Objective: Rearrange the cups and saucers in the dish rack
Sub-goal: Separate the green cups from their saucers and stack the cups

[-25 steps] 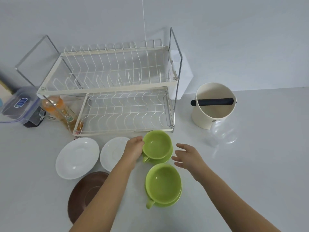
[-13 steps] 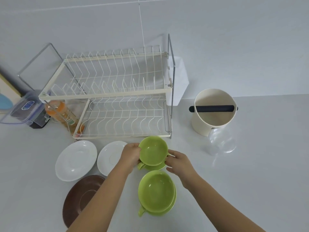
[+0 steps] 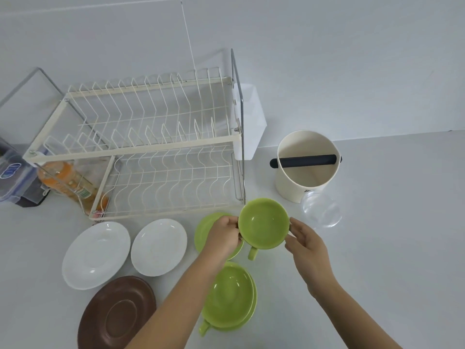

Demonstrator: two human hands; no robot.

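Lifted off its green saucer (image 3: 205,229), the green cup (image 3: 263,222) has been raised and shifted a little to the right since half a second ago. It is now held in the air just in front of the dish rack (image 3: 161,147), near the rack's right front corner. The cup is gripped on both sides: the left hand (image 3: 224,236) is pinched on its left rim, and the right hand (image 3: 303,239) is curled against its right side. The cup's handle is pointed down toward the person.

The bare saucer is left on the surface (image 3: 377,248), in front of the rack and partly hidden by the left hand. A second green cup (image 3: 227,295) is seen on its own saucer, nearer the person. Two white saucers (image 3: 97,255) and a brown saucer (image 3: 117,316) are laid in front of the rack, to the left.

Nothing is yet held in the rack. The cup has been freed, so it can probably be set in the rack next.
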